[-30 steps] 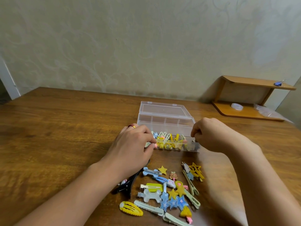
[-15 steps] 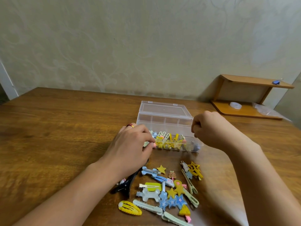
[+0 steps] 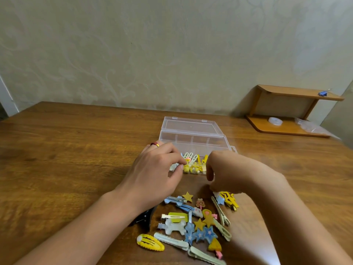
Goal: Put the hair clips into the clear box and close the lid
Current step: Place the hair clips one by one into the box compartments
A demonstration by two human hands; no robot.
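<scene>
The clear box (image 3: pixel 193 139) stands open at the table's middle, its lid (image 3: pixel 189 126) lying flat behind it. Yellow and white hair clips (image 3: pixel 194 165) fill its front compartments. My left hand (image 3: pixel 152 173) pinches the box's front left corner with thumb and fingers. My right hand (image 3: pixel 229 173) is blurred just in front of the box, its fingertips pointing down over a yellow star clip (image 3: pixel 228 198) at the right edge of the loose pile of hair clips (image 3: pixel 198 224). I see nothing held in it.
A black claw clip (image 3: pixel 143 219) lies partly under my left forearm. At the back right stands a small wooden shelf (image 3: pixel 286 127) with a tape roll (image 3: pixel 275 121), a plastic bag (image 3: pixel 309 127) and a blue binder clip (image 3: pixel 323 93). The wall runs close behind the table.
My right hand has come down from above the box's right front corner to the near side, over the pile. My left hand has stayed at the box's left corner.
</scene>
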